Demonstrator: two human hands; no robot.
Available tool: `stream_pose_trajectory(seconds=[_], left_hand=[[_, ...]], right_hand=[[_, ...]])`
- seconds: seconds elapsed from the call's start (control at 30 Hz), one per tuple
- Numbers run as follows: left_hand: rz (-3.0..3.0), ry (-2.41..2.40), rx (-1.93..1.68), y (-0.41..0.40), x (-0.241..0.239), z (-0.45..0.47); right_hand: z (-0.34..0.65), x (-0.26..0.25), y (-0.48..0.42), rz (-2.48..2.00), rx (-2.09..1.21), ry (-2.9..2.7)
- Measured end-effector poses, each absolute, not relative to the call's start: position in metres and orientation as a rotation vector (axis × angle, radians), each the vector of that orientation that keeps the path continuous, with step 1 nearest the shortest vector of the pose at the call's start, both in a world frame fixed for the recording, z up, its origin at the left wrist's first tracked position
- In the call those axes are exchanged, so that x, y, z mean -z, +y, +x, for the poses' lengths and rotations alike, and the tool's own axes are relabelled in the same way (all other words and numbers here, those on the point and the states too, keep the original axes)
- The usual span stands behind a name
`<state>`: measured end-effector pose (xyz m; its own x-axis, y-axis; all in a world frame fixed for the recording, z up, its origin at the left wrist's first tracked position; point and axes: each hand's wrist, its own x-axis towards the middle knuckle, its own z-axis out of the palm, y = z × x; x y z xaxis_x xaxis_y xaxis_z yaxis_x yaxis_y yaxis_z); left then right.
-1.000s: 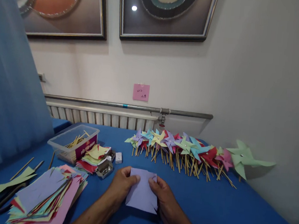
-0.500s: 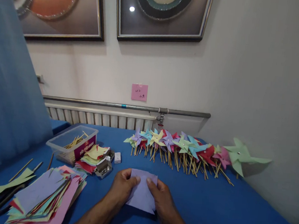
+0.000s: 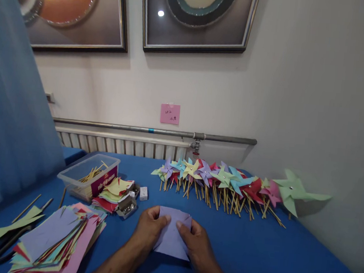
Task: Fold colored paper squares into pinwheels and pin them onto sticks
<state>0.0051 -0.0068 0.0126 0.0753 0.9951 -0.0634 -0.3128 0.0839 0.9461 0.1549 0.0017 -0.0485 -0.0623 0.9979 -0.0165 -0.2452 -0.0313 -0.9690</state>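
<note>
"Since both hands are on the purple sheet (image 3: pixel 173 241), how does each one hold it?"

"The left hand (image 3: pixel 150 225) is curled nearly closed, its thumb on top near the left edge, its fingers tucked behind. The right hand (image 3: pixel 196 238) pinches the opposite edge the same way, its thumb reaching further inward."

"Why both edges at once?"

"Probably to keep the paper taut and steady. It is right in front of the person, over the blue table cover (image 3: pixel 254 255); whether it touches the cover is hard to tell."

"And the things on the left?"

"The paper stack (image 3: pixel 52 231) lies near the left forearm, likely for easy reach. Beyond it, a clear tub (image 3: pixel 102 159) keeps loose sticks (image 3: pixel 91 175) together, and a small box (image 3: pixel 126 209) contains shiny pieces that might otherwise scatter."

"The pinwheels (image 3: pixel 224 178)?"

"They lie in a row towards the back, sticks towards the person, perhaps so the blades escape crushing."
</note>
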Motion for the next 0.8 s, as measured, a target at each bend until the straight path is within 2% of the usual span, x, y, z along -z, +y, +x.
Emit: stream_pose_trajectory(seconds=[0.23, 0.47, 0.8], left_hand=[[0.871, 0.962, -1.309, -0.008, -0.014, 0.001], [0.839, 0.952, -1.307, -0.004, -0.01, -0.001], [0.879, 0.994, -1.331, -0.003, -0.013, -0.002]], right_hand=[[0.159, 0.036, -0.005, -1.018, -1.389, -1.062], [0.154, 0.012, -0.023, -0.908, -1.575, -0.968], [0.153, 0.0, -0.028, -0.812, -1.673, -0.953]])
